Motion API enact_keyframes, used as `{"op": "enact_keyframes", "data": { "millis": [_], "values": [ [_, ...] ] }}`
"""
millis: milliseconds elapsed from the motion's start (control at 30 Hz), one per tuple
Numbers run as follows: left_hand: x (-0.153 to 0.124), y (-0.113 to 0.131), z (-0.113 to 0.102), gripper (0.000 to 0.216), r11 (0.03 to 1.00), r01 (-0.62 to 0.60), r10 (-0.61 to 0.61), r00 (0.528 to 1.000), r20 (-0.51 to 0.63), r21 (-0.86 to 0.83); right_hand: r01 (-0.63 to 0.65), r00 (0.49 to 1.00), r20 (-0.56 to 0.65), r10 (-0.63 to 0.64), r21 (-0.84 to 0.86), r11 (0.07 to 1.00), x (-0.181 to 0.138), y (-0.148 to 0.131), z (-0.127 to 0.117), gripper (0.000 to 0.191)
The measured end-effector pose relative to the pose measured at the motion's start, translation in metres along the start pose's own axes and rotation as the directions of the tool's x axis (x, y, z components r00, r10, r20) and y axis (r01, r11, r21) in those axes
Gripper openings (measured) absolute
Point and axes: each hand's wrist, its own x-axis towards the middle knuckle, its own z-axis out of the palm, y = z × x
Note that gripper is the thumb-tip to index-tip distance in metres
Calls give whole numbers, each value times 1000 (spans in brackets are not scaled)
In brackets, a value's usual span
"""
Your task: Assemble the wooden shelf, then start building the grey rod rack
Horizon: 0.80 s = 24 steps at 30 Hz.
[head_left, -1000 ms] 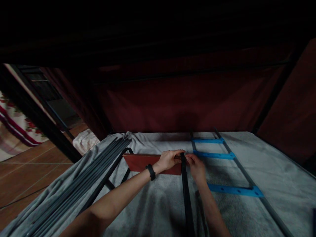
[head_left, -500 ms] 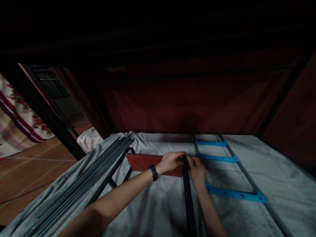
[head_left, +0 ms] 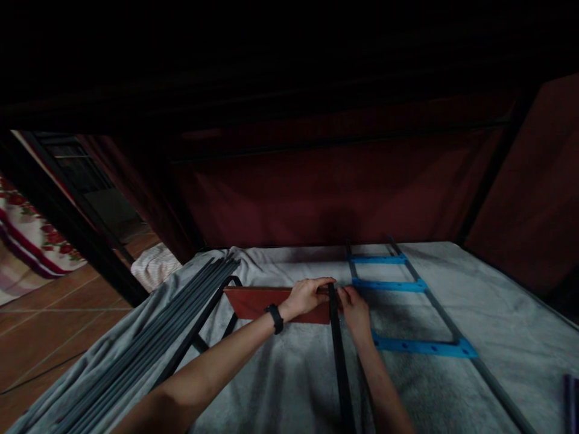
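Observation:
A reddish-brown board [head_left: 257,302] stands on edge between the two sides of a black metal frame [head_left: 337,355]. My left hand [head_left: 305,299], with a dark watch on its wrist, grips the board's right end. Its fingertips reach the top of the frame's right-hand bar. On the other side of that bar is my right hand [head_left: 355,310], its fingers pinched together against the bar near the board's end. Anything small between those fingertips is hidden.
Several grey tubes [head_left: 167,325] lie in a bundle on the grey blanket [head_left: 280,374] to the left. Right of my hands is a rack of grey tubes joined by blue plastic crosspieces [head_left: 425,348]. A dark red panel [head_left: 294,199] closes the back, and a dark beam hangs overhead.
The view has turned slightly to the right, so everything sits a little further left. Both hands stay at the joint of board and bar, the right fingers shifting slightly.

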Motion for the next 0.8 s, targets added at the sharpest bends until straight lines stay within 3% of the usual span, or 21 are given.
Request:
{"op": "enact_keyframes", "data": {
  "millis": [200, 367, 600, 800],
  "values": [
    [1, -2, 2, 50, 999, -6, 6, 1000, -2, 36, 38, 999, 4, -38, 3, 999, -6, -1, 7, 36],
    [1, 1, -1, 51, 999, -2, 2, 1000, 4, 40, -111, 992, 68, 105, 91, 990, -1, 0, 2, 45],
    [0, 3, -2, 51, 998, 4, -4, 1000, 2, 59, 25, 998, 57, -30, 95, 995, 3, -1, 2, 33],
    [0, 1, -1, 51, 997, -6, 4, 1000, 18, 76, -113, 990, 99, 99, 147, 983, 3, -1, 2, 46]
  ]
}}
